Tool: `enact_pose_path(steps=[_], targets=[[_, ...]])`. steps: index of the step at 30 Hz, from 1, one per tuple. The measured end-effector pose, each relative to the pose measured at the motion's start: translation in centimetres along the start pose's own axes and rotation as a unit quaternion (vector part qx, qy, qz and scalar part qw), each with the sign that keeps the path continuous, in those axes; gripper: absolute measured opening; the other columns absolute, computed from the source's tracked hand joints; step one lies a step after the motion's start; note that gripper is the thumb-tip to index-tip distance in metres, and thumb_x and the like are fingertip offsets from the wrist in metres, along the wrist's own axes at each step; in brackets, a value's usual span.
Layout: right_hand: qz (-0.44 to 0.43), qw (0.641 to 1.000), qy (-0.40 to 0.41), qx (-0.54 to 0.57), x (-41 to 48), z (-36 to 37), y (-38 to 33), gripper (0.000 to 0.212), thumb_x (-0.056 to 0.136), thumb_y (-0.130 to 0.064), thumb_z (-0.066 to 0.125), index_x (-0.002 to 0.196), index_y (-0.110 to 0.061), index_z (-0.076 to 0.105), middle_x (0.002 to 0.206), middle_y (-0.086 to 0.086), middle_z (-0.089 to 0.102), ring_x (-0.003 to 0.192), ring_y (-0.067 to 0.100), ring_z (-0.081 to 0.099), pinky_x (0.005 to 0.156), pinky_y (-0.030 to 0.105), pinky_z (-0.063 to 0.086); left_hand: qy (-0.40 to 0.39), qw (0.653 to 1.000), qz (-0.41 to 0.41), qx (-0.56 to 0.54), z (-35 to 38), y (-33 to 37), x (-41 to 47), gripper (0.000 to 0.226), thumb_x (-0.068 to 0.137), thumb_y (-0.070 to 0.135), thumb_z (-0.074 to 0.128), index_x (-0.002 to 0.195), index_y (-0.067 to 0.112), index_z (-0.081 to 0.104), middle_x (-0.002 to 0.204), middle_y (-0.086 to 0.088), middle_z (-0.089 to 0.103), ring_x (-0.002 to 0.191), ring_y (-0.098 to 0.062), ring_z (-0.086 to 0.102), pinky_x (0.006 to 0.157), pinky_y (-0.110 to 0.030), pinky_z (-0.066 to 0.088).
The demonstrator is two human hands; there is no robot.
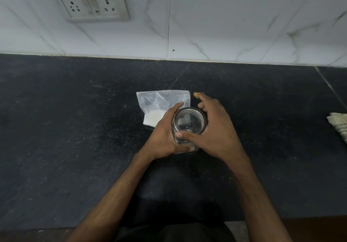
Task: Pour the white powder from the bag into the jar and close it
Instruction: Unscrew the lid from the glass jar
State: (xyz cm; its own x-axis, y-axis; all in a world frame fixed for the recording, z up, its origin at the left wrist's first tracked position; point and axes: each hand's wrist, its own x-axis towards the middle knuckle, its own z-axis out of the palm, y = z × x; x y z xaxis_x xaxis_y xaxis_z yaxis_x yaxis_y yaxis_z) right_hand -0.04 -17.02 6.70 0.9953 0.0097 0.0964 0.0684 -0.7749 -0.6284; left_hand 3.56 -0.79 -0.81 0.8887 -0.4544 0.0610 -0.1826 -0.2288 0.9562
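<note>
Jar: clear glass, upright on the counter, centre of view. I logged the left hand wrapped round its side, clamped on. Right hand: thumb on the near rim, fingers spread past the far rim; I could not tell whether it gripped. Bag: clear, lying flat just behind the jar, white powder in its near corner. Black speckled countertop; white marbled wall tiles with a socket panel; a cloth at the right edge.
</note>
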Motion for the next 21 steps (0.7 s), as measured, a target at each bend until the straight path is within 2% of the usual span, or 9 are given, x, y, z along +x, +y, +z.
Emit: enact_pose_path(steps=[3,5,7,10,12,14,16,19,21], targets=[[-0.039,0.999,-0.009,0.033,-0.2,0.6,-0.2,0.091,0.064,-0.037,0.085,0.143,-0.023,0.041,0.131,-0.004,0.052,0.119,0.013,0.051,0.101,0.034,0.045,0.005,1.0,-0.003,-0.012,0.1,0.2,0.0,0.123,0.05,0.023,0.097,0.15,0.017,0.026,0.143,0.002,0.051,0.132,-0.012,0.051,0.111,-0.039,0.043],[-0.061,0.993,-0.06,0.076,0.1,-0.1,0.3,0.09,0.066,-0.027,0.086,0.143,-0.023,0.04,0.136,-0.008,0.052,0.124,0.006,0.05,0.106,0.031,0.042,0.006,1.0,-0.008,-0.013,0.1,0.2,0.1,0.122,0.049,0.028,0.095,0.15,0.017,0.027,0.145,0.001,0.05,0.133,-0.013,0.05,0.111,-0.041,0.043],[-0.065,0.991,-0.088,0.078,0.2,-0.7,0.6,0.098,0.063,-0.031,0.089,0.145,-0.027,0.036,0.142,-0.011,0.049,0.127,0.003,0.047,0.109,0.028,0.039,0.004,1.0,-0.011,-0.01,0.1,0.2,0.1,0.12,0.05,0.03,0.094,0.15,0.018,0.027,0.144,0.001,0.05,0.133,-0.013,0.051,0.111,-0.041,0.043],[-0.039,0.997,-0.036,0.052,0.1,-0.2,0.3,0.099,0.059,-0.046,0.089,0.143,-0.03,0.038,0.138,-0.007,0.05,0.125,0.012,0.048,0.106,0.034,0.041,0.002,1.0,-0.015,-0.009,0.1,0.2,0.0,0.12,0.05,0.028,0.093,0.149,0.019,0.027,0.141,0.001,0.052,0.131,-0.013,0.053,0.11,-0.042,0.044],[-0.055,0.997,-0.034,0.042,0.1,0.4,0.0,0.093,0.063,-0.041,0.085,0.143,-0.027,0.039,0.136,-0.006,0.052,0.124,0.014,0.049,0.107,0.041,0.041,0.005,1.0,-0.013,-0.011,0.1,0.2,0.1,0.121,0.049,0.028,0.095,0.149,0.017,0.028,0.142,0.001,0.052,0.132,-0.014,0.052,0.11,-0.043,0.044],[-0.082,0.993,-0.078,0.037,0.3,0.3,0.0,0.091,0.065,-0.036,0.08,0.145,-0.025,0.039,0.142,-0.007,0.051,0.13,0.013,0.046,0.11,0.046,0.037,0.003,1.0,-0.006,-0.012,0.1,0.2,0.3,0.119,0.049,0.027,0.096,0.148,0.017,0.031,0.143,-0.001,0.052,0.133,-0.017,0.052,0.11,-0.046,0.044],[-0.094,0.99,-0.103,0.025,0.5,-0.2,0.2,0.095,0.063,-0.039,0.082,0.146,-0.027,0.037,0.146,-0.009,0.048,0.134,0.01,0.044,0.113,0.046,0.034,-0.002,1.0,-0.006,-0.012,0.1,0.3,0.3,0.117,0.05,0.029,0.095,0.147,0.018,0.032,0.142,0.0,0.052,0.132,-0.015,0.052,0.11,-0.041,0.044],[-0.063,0.997,-0.039,0.025,0.3,-0.4,0.0,0.099,0.061,-0.046,0.087,0.145,-0.029,0.037,0.139,-0.008,0.052,0.127,0.011,0.048,0.11,0.037,0.038,-0.006,1.0,-0.008,-0.011,0.0,0.6,0.0,0.116,0.05,0.032,0.092,0.147,0.018,0.03,0.14,0.003,0.052,0.129,-0.006,0.052,0.105,-0.021,0.043],[-0.06,0.998,-0.015,0.023,-0.1,-0.1,-0.2,0.092,0.064,-0.039,0.087,0.143,-0.024,0.042,0.133,-0.006,0.056,0.122,0.013,0.05,0.106,0.034,0.04,-0.005,1.0,-0.003,-0.014,0.0,0.6,0.0,0.116,0.05,0.029,0.093,0.147,0.015,0.03,0.14,0.002,0.052,0.13,-0.007,0.052,0.106,-0.022,0.043]])
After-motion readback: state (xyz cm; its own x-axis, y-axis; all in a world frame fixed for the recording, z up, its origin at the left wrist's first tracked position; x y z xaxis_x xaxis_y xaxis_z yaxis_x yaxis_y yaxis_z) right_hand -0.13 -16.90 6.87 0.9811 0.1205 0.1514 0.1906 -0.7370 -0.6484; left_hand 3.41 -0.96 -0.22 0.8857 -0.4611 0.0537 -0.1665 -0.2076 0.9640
